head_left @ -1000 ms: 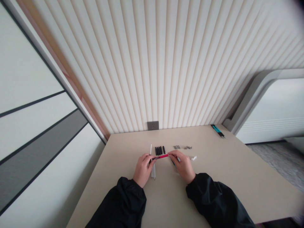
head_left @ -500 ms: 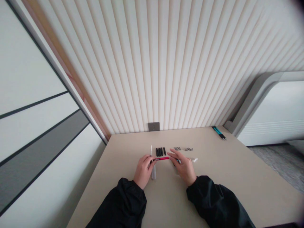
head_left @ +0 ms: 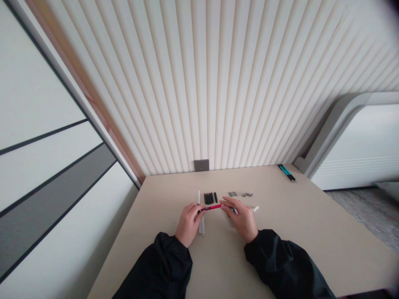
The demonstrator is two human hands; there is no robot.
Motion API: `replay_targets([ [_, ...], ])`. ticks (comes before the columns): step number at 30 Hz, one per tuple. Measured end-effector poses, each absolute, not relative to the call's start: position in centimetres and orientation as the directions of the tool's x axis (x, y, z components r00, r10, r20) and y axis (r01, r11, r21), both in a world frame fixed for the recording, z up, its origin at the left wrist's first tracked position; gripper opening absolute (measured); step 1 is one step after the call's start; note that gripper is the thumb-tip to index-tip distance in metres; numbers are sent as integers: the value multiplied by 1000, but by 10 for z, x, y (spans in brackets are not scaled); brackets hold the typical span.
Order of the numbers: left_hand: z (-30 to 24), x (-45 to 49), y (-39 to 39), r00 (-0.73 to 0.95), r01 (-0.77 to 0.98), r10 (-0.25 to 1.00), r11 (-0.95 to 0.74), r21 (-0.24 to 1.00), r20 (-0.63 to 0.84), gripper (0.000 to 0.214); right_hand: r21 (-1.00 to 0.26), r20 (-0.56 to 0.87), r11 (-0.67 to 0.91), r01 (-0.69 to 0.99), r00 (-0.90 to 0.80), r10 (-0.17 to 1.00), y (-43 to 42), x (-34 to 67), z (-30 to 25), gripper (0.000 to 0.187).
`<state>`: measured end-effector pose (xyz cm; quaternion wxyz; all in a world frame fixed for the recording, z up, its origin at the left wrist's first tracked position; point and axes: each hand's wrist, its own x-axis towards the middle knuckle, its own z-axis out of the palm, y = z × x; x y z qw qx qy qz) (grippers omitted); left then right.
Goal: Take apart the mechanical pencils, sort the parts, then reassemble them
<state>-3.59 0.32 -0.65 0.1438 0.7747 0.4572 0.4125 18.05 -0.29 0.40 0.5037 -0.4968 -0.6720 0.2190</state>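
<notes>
A slim red pen barrel [head_left: 215,207] with a dark end lies level between my two hands. My left hand [head_left: 188,220] is closed with thumb and fingertips pinching the dark left end. The fingertips of my right hand [head_left: 241,216] are closed on the red right end. Just above my left fingers stands a thin white stick [head_left: 198,197]; whether it is held or lies on the table I cannot tell. Grey pen refills [head_left: 202,227] lie beside my left hand. Partly covered by my right hand are some coloured pieces [head_left: 233,211].
Behind the hands, several black pen grips [head_left: 210,198] lie in a row on the beige table [head_left: 162,249]. Small metal parts [head_left: 247,194] sit further right, with small white pieces [head_left: 256,208] nearer. Two teal-and-black pens [head_left: 287,173] lie at the back right. A wall socket [head_left: 201,165] is behind.
The right end of the red barrel has risen slightly, so it tilts a little more. Both hands keep nearly the same place and grip.
</notes>
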Motion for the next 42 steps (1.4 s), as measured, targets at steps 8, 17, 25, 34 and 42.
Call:
replay_targets([
  [8,-8,-35,3,246,536,829,-548,643,501,13,-744,536,495,449,-40,843,-4,182,1,24],
  [17,-12,-34,1,329,540,812,-581,609,483,15,-714,600,567,412,-57,798,-10,179,7,19],
  [25,-10,-32,-1,351,519,801,-598,611,485,17,-710,594,586,391,-115,796,-14,179,13,22],
  [34,-8,-33,-3,348,471,797,-604,644,493,17,-686,618,637,350,-182,765,-15,182,8,28],
  [42,-7,-33,-4,366,442,772,-636,633,520,16,-699,573,625,348,-252,780,-14,180,10,25],
])
